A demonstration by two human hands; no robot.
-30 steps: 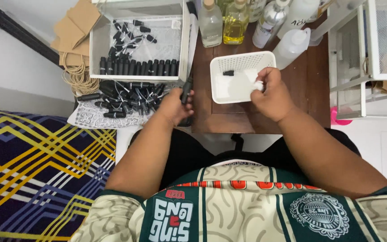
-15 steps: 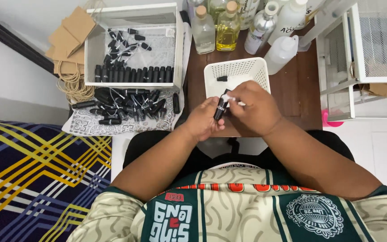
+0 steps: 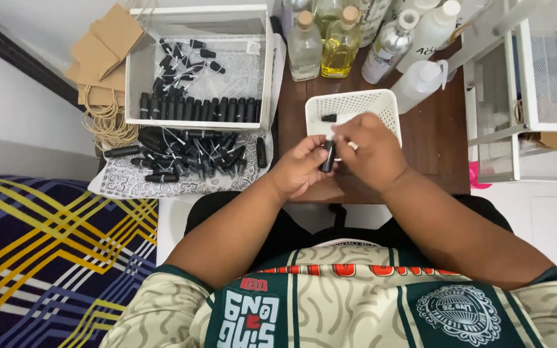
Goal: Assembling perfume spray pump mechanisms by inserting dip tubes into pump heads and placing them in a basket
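My left hand [image 3: 300, 169] grips a small black bottle [image 3: 327, 156] and holds it upright over the near edge of the brown table [image 3: 433, 154]. My right hand [image 3: 367, 151] is closed over the bottle's top, with a thin white piece [image 3: 352, 145] showing between its fingers. Both hands meet just in front of a white perforated basket [image 3: 349, 106], which holds one small black part [image 3: 328, 118].
A white open box [image 3: 198, 67] at the left holds a row of black bottles and loose black caps. More black bottles lie heaped on a patterned cloth [image 3: 182, 177] below it. Glass and plastic bottles [image 3: 340, 42] stand behind the basket. A white wire rack [image 3: 536, 90] is at the right.
My left hand came from the bottle pile at the left to the middle with a black bottle. My right hand left the basket and closed on the bottle's top.
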